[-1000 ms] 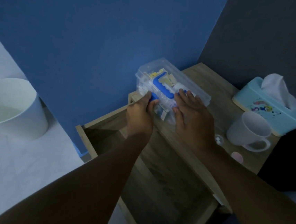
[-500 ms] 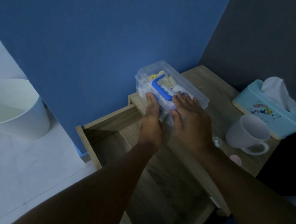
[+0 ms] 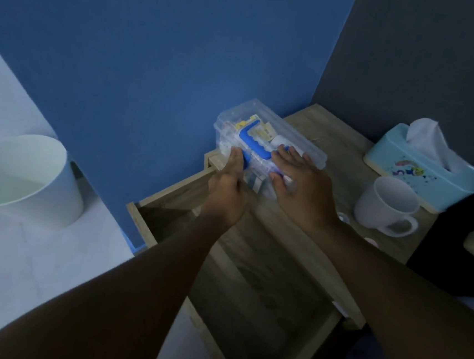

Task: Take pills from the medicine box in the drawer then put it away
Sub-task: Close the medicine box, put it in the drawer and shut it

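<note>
A clear plastic medicine box (image 3: 263,129) with a blue handle (image 3: 252,143) sits on the left corner of the wooden bedside table (image 3: 338,166), against the blue wall. My left hand (image 3: 229,190) grips its near left end, fingers at the front clasp. My right hand (image 3: 304,186) lies flat on the lid's right part, pressing down. The drawer (image 3: 248,290) below stands pulled out, its inside dark and bare where I can see it. Two small round things, perhaps pills (image 3: 343,217), lie on the table near the mug.
A white mug (image 3: 386,205) stands right of my right hand. Behind it is a light blue tissue box (image 3: 422,165). A white waste bin (image 3: 24,176) stands on the floor at the left. A dark wall closes off the back right.
My left hand slid from the box's near corner along its front edge and back toward the left end. The right hand stayed on the lid. The view shifted slightly.
</note>
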Demonstrator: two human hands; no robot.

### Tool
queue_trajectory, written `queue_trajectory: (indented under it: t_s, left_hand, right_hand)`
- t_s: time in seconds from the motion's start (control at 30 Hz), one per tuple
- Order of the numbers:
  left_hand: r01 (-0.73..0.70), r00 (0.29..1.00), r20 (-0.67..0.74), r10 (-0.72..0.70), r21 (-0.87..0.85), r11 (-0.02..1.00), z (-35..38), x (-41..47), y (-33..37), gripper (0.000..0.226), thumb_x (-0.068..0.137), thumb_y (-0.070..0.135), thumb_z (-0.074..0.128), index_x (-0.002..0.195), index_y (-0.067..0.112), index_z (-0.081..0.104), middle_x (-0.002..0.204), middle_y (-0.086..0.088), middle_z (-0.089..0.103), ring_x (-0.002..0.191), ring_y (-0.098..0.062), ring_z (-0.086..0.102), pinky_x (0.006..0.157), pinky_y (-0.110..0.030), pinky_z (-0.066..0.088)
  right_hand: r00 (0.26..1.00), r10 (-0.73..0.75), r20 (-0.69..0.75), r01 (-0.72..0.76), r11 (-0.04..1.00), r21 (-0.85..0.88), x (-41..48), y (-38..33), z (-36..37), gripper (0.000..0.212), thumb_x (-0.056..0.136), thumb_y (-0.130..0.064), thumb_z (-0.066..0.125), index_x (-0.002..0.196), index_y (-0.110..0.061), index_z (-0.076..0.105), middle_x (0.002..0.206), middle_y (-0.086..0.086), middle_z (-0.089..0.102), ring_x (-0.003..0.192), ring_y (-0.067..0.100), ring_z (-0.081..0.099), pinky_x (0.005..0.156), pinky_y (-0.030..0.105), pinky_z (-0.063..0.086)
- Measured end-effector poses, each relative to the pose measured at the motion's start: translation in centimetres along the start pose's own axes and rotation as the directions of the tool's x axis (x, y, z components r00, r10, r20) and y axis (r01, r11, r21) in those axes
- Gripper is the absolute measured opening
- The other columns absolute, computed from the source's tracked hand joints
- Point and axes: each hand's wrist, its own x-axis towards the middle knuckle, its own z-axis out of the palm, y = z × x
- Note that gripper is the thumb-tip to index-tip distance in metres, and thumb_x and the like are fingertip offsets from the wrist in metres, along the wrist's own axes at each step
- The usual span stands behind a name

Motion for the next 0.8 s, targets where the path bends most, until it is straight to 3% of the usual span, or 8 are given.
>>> queue_trajectory:
  t_s: [0.07,0.13,0.2,0.27,0.47,0.57,0.63,0.8]
  left_hand:
    - [0.024,0.999,0.034,-0.025,0.057,0.998,-0.9,0.5,0.1,0.059,0.099,0.017,0.043,0.154,0.025,0.023,0.132,-0.007,0.054,0.112,-0.022,0.059,0.097,-0.044,0.053]
    - [0.062,0.996,0.051,-0.072,0.17,0.984,-2.0,1.4,0.5,0.058,0.098,0.012,0.042,0.153,0.019,0.028,0.149,-0.015,0.044,0.136,-0.034,0.044,0.113,-0.049,0.035]
    - [0.082,0.995,0.038,-0.095,0.252,0.964,-3.2,2.6,1.0,0.056,0.097,0.009,0.04,0.152,0.014,0.033,0.157,-0.016,0.036,0.146,-0.033,0.03,0.12,-0.044,0.022]
    - [0.104,0.994,0.012,-0.111,0.273,0.957,-4.3,3.8,1.5,0.054,0.096,0.009,0.04,0.15,0.013,0.035,0.152,-0.019,0.041,0.142,-0.036,0.037,0.119,-0.041,0.024]
    - [0.089,0.996,-0.034,-0.083,0.246,0.965,-5.8,8.9,3.1,0.05,0.099,0.013,0.039,0.149,0.006,0.036,0.153,-0.018,0.04,0.143,-0.033,0.035,0.118,-0.038,0.027]
    - [0.105,0.995,-0.026,-0.101,0.227,0.968,-5.3,11.3,3.4,0.047,0.101,0.016,0.038,0.146,0.003,0.04,0.152,-0.018,0.042,0.141,-0.032,0.037,0.115,-0.032,0.026]
    - [0.141,0.989,-0.003,-0.145,0.231,0.963,-4.7,12.3,3.2,0.044,0.101,0.023,0.039,0.139,0.001,0.046,0.146,-0.02,0.049,0.135,-0.034,0.044,0.108,-0.032,0.032]
    - [0.229,0.966,0.072,-0.25,0.222,0.948,-4.0,13.5,1.5,0.048,0.101,0.031,0.042,0.142,0.007,0.043,0.146,-0.02,0.048,0.134,-0.036,0.044,0.108,-0.034,0.034]
  right_hand:
    - [0.999,0.035,0.016,-0.036,0.997,0.069,0.4,-0.2,-0.6,0.042,0.096,-0.023,0.059,0.137,-0.013,0.058,0.147,0.003,0.053,0.141,0.012,0.042,0.121,0.029,0.026]
    - [0.996,0.086,0.032,-0.089,0.987,0.134,0.6,-0.6,-1.4,0.042,0.093,-0.024,0.063,0.133,-0.012,0.061,0.147,0.004,0.054,0.139,0.015,0.046,0.117,0.035,0.036]
    - [0.988,0.156,0.017,-0.157,0.98,0.125,0.4,-1.2,-1.9,0.044,0.093,-0.029,0.061,0.135,-0.014,0.058,0.153,0.003,0.046,0.14,0.017,0.043,0.112,0.031,0.036]
    - [0.96,0.28,-0.007,-0.276,0.95,0.144,0.0,-1.4,-2.2,0.052,0.094,-0.034,0.058,0.142,-0.018,0.048,0.158,0.003,0.038,0.143,0.019,0.038,0.111,0.032,0.036]
    - [0.752,0.659,0.014,-0.63,0.713,0.306,0.7,-1.3,-2.1,0.08,0.095,-0.047,0.055,0.157,-0.013,0.017,0.16,0.012,0.03,0.146,0.029,0.034,0.114,0.039,0.033]
    - [0.675,0.737,0.035,-0.684,0.607,0.405,1.0,-0.8,-1.5,0.068,0.091,-0.052,0.058,0.145,-0.015,0.039,0.137,0.012,0.057,0.119,0.026,0.061,0.081,0.033,0.058]
    - [0.667,0.745,0.026,-0.684,0.598,0.419,1.0,-0.7,-0.8,0.054,0.091,-0.052,0.058,0.129,-0.014,0.055,0.12,0.007,0.066,0.103,0.019,0.067,0.057,0.016,0.045]
    - [0.663,0.749,-0.007,-0.663,0.591,0.459,0.6,-1.1,-0.1,0.043,0.094,-0.048,0.058,0.115,-0.012,0.064,0.105,0.006,0.071,0.087,0.013,0.069,0.046,0.006,0.037]
